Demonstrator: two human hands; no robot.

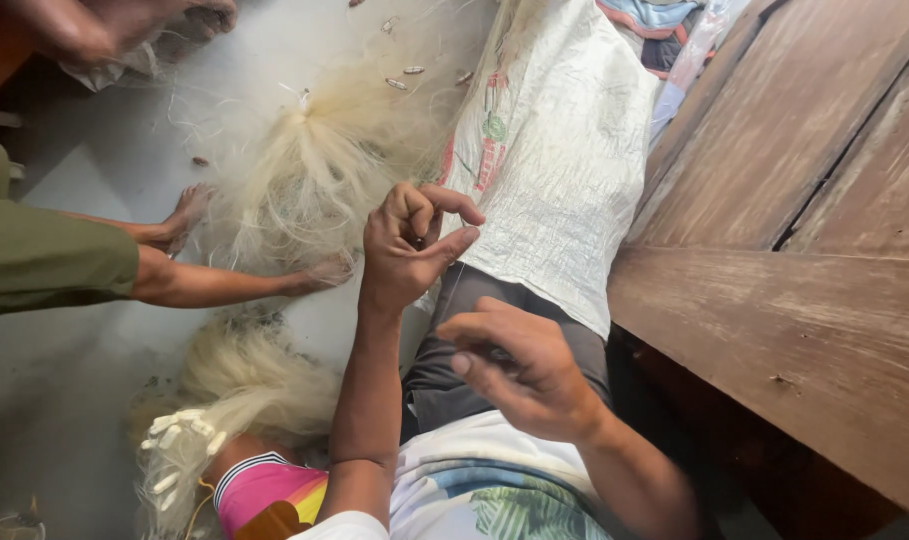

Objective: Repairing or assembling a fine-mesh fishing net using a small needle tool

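Nearest, the right hand hovers over the lap with fingers loosely curled, and I cannot tell whether it grips anything. Just beyond, the left hand pinches its fingertips together, seemingly on fine strands. Farther off, the pale fishing net lies heaped on the floor beside a white woven sack, near another person's bare feet.

**Pale floor, old wood on the right**

Smooth grey-white floor, lit softly and evenly, a little darker toward the lower left. On the right side, wide brown wooden planks, worn and scratched, with dark gaps between the boards. A white woven sack sheet spread along the edge of the wood. Some coloured cloth bunched at the top.
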